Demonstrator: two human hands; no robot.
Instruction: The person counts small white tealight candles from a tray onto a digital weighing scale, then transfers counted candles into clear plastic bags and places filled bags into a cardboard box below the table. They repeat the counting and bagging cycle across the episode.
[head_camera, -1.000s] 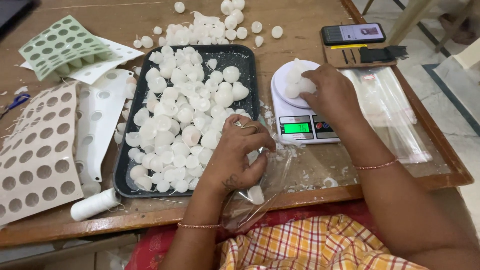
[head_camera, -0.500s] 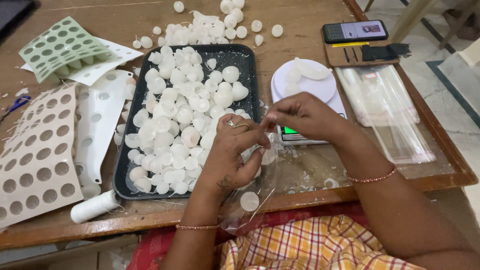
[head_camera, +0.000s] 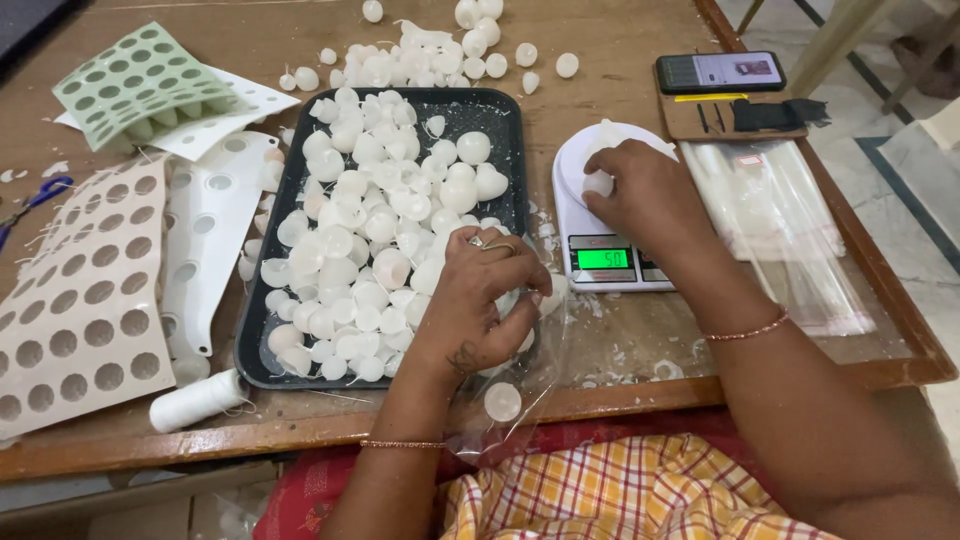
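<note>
My left hand (head_camera: 485, 300) grips the mouth of a clear plastic bag (head_camera: 515, 385) at the right edge of a black tray (head_camera: 500, 120). A round white piece (head_camera: 502, 401) lies in the bag's bottom, hanging over the table edge. The tray holds several round white pieces (head_camera: 375, 240). My right hand (head_camera: 645, 195) rests on the white plate of a small kitchen scale (head_camera: 610, 265) with a lit green display, fingers closed on white pieces (head_camera: 598, 183) there.
Perforated mould sheets, beige (head_camera: 75, 320), white (head_camera: 205, 235) and green (head_camera: 130, 85), lie left of the tray. A white thread spool (head_camera: 195, 400) sits near the front edge. More white pieces (head_camera: 440, 45) lie behind the tray. A phone (head_camera: 720, 71), clear bags (head_camera: 780, 220) and blue scissors (head_camera: 35, 200) are nearby.
My right hand went from the scale to the bag at my left hand, then back onto the scale plate. The left hand stayed on the bag.
</note>
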